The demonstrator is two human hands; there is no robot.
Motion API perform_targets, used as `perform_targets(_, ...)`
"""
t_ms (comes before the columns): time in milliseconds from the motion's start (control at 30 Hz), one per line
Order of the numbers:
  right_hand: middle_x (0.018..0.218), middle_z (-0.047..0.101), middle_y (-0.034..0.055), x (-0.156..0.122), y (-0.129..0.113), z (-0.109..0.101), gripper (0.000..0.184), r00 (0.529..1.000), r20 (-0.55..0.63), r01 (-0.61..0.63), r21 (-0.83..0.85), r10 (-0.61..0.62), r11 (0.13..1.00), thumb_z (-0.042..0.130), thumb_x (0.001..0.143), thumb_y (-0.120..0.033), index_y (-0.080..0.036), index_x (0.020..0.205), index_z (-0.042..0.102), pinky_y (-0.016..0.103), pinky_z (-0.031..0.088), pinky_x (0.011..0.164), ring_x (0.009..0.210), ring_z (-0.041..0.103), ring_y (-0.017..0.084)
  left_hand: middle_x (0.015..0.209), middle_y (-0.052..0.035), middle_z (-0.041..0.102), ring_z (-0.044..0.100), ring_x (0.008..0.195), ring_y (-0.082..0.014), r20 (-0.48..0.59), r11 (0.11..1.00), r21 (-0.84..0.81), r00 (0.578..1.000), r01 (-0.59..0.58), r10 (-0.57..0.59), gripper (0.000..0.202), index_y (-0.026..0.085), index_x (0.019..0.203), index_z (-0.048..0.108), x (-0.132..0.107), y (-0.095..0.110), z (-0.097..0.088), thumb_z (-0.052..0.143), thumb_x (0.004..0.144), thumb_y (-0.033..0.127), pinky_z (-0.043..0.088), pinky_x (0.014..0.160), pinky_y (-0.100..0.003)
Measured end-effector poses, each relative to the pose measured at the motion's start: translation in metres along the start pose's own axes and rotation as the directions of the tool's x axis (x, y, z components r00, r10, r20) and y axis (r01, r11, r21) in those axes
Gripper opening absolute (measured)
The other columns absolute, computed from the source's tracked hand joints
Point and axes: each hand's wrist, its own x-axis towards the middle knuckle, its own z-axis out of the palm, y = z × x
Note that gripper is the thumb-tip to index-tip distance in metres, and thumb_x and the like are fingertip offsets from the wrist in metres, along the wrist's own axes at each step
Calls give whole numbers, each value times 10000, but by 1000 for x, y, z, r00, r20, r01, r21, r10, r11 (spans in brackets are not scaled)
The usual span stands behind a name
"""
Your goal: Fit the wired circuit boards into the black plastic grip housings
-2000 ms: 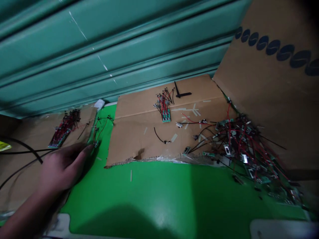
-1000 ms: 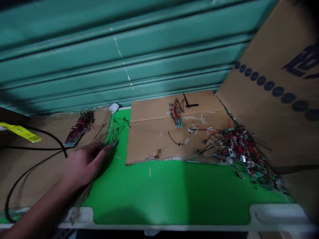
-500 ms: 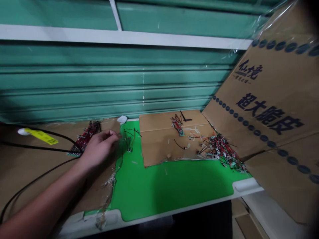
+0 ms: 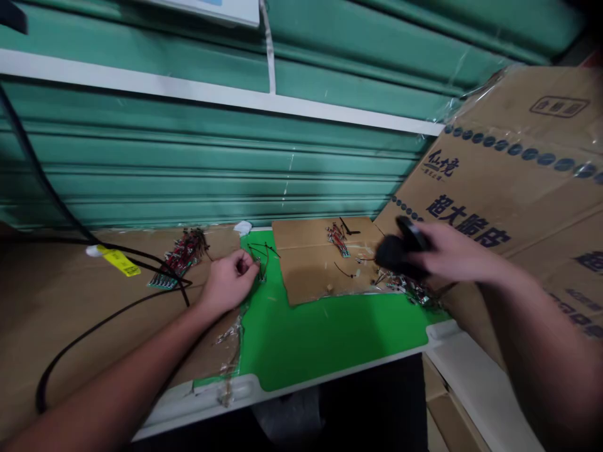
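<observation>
My left hand (image 4: 229,282) rests at the left edge of the green mat (image 4: 320,333), its fingers curled and pinched beside a small bundle of wired parts (image 4: 260,258); what the fingertips grip is too small to make out. Over the right side of the bench my right hand (image 4: 447,252) is closed around a dark, rounded object (image 4: 400,251) that looks blurred. It hovers just above a heap of red and black wired components (image 4: 409,289).
A row of small boards with red wires (image 4: 178,263) lies on brown cardboard at left, crossed by a black cable (image 4: 113,314) with a yellow tag (image 4: 119,261). A cardboard sheet (image 4: 311,263) holds another small bundle (image 4: 338,238). A large printed carton (image 4: 527,194) leans at right. Green shutter behind.
My right hand has come into view holding the dark object. My left hand moved right and curled shut by the wires. The view pulled back and tilted upward.
</observation>
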Motion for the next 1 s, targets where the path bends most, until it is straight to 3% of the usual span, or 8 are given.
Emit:
perform_targets(167,1083,813,119,113,-11,15,409,950,221,-161,-263,222,951,716,775,-168,-176,1179,778,289,555,760,947,750,259,654,15,632,580,617,-189,55,994,101,998,-31,26,196,243,764,598,-1,1,0,611,855,416,382,634,-319)
perform_targets(300,1038,807,188,141,-8,38,356,915,277,-204,-313,294,927,774,774,-257,-100,1089,829,338,579,737,896,764,301,686,15,654,603,646,-200,84,989,148,996,-26,14,163,252,823,622,-4,-1,3,610,878,405,372,644,-323)
perform_targets(467,1000,815,191,143,-8,52,414,901,323,-183,-326,291,928,821,818,-415,-94,1079,832,368,599,752,914,777,335,676,16,649,599,642,-203,108,989,147,994,-19,4,162,251,835,616,-7,3,2,615,884,405,362,635,-326)
perform_targets(600,1010,815,199,141,-5,42,564,919,306,-160,-293,251,943,798,859,-660,-139,1074,811,422,608,808,898,769,345,663,16,634,586,624,-204,89,993,115,996,-15,4,145,244,843,617,-8,8,1,625,866,388,360,627,-326)
perform_targets(700,991,781,240,129,-9,26,691,939,242,-165,-306,244,938,688,905,-786,-104,969,779,447,585,800,879,756,356,680,16,626,574,630,-198,48,997,70,999,-24,21,147,236,875,629,-9,10,0,641,867,382,363,630,-321)
perform_targets(800,903,732,221,103,-32,18,834,997,12,-73,-283,79,956,510,919,-922,-118,938,729,447,543,756,846,731,350,713,19,615,558,648,-182,-2,998,-39,999,-40,40,164,226,885,632,-12,12,1,655,888,389,381,645,-309)
perform_targets(867,906,723,168,83,-57,27,743,989,-143,26,-138,-46,990,531,932,-894,-167,992,671,430,532,731,818,699,327,724,20,601,542,652,-172,-12,986,-166,999,-33,31,203,221,869,632,-14,16,1,649,917,417,388,642,-302)
perform_targets(1000,1032,697,113,57,-106,75,385,914,-165,395,158,-371,905,640,1022,-556,-215,1167,535,419,549,782,882,674,296,710,3,597,562,692,-184,71,926,-378,997,5,24,343,209,834,671,-18,26,1,578,983,504,406,646,-300)
